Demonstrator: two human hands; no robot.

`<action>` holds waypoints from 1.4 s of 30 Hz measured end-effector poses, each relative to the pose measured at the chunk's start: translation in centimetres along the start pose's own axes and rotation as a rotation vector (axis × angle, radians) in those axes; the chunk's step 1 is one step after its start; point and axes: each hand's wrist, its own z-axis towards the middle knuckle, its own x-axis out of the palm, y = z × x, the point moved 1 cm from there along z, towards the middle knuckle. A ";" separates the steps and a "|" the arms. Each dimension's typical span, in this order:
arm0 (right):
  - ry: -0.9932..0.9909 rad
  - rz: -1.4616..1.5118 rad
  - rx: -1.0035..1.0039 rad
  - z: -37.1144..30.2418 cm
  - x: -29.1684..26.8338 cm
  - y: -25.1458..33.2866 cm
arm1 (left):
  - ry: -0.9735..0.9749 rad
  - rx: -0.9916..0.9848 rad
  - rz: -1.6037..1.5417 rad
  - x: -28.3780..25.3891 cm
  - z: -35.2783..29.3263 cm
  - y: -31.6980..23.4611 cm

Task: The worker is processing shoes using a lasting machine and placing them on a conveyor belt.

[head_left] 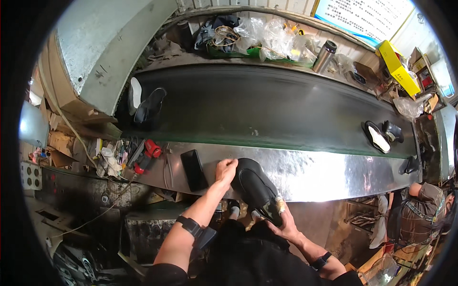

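A black shoe (pixel 255 185) is held over the near edge of the metal worktop, its toe pointing up and to the left. My right hand (pixel 286 224) grips it at the heel end, around the opening. Something pale and crumpled (pixel 280 204) shows there by the fingers; I cannot make out what it is. Beside the toe is my left hand (pixel 225 170), its fingers curled in and pinched together. Whatever they may hold is too small to see. Left of that hand, a black phone (pixel 193 170) lies on the metal worktop (pixel 305 176).
Behind the worktop runs a dark conveyor belt (pixel 267 105), with shoes (pixel 150 105) at its left and more shoes (pixel 379 137) at its right. A red tool (pixel 151 149) lies left. Plastic bags (pixel 274 38) and a steel flask (pixel 325 56) stand behind. Another person (pixel 422 214) is at right.
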 end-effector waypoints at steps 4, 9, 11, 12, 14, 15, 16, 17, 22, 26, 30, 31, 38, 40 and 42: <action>-0.006 -0.027 -0.014 -0.5 -0.1 -1.3 | -0.134 0.095 0.456 3.9 -5.0 -4.4; 0.037 0.066 -0.033 0.3 0.2 -2.5 | -0.206 0.104 0.375 3.1 -4.0 -3.0; 0.092 0.118 0.020 0.4 0.3 -3.2 | -0.189 0.072 0.330 2.3 -3.5 -3.1; 0.113 0.123 0.009 0.6 0.0 -2.9 | -0.160 0.045 0.291 1.7 -3.7 -3.0; 0.146 0.401 0.095 1.2 -0.8 -1.8 | -0.188 0.029 0.225 0.2 -4.9 -2.8; 0.178 0.471 0.081 1.8 -1.3 -2.1 | -0.151 0.043 0.141 -0.7 -5.6 -3.3; 0.114 0.760 0.140 3.1 -1.1 -1.0 | -0.125 0.054 0.059 -1.8 -6.3 -3.1; 0.152 0.885 0.364 4.8 -1.3 -0.2 | -0.166 0.120 0.036 -2.9 -7.0 -3.1; 0.412 0.865 0.975 11.8 0.8 4.8 | -0.292 0.224 -0.014 -8.4 -11.8 -2.5; 0.341 0.735 0.648 11.7 4.2 14.5 | -0.577 0.216 -0.113 -15.6 -18.0 -0.8; 0.449 0.933 0.268 10.7 10.2 20.2 | -0.828 0.179 -0.092 -23.0 -24.4 1.5; 0.523 0.923 0.267 10.2 11.6 22.3 | -0.896 0.155 -0.114 -25.1 -26.7 2.2; 0.769 0.929 0.232 5.5 20.7 34.7 | -1.450 0.295 -0.292 -39.5 -42.2 10.1; 0.826 1.007 0.300 3.4 23.2 37.9 | -2.110 0.264 0.317 -43.3 -45.6 15.7; 0.879 1.029 0.326 1.0 25.6 40.7 | -2.084 -0.103 -0.043 -45.5 -46.9 20.0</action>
